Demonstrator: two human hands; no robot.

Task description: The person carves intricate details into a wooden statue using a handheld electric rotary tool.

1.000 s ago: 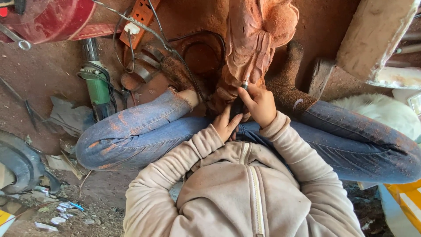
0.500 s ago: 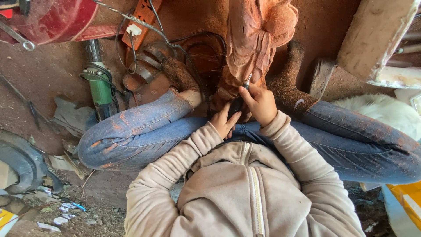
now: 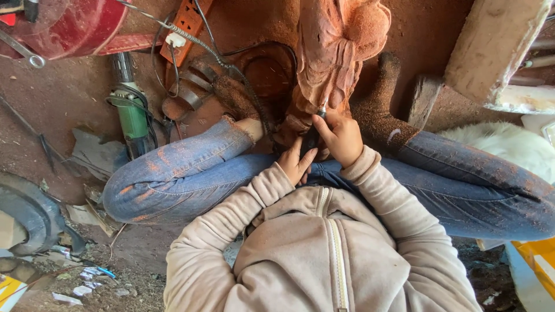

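My right hand point(image 3: 341, 136) is wrapped around a small rotary tool point(image 3: 319, 113), tip on the wooden carving point(image 3: 338, 52) propped between my legs; left hand point(image 3: 296, 163) lies open, fingers steadying its base.

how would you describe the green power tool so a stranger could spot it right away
Start at the red drum in the top left corner, then look just below its rim on the dirt floor. The grinder lies beside the person's bent knee, the only green thing among brown dust and grey scraps.

Reddish dirt floor point(image 3: 69, 104) (littered with scraps), daylit, wooden beam point(image 3: 497, 46) leaning nearby.
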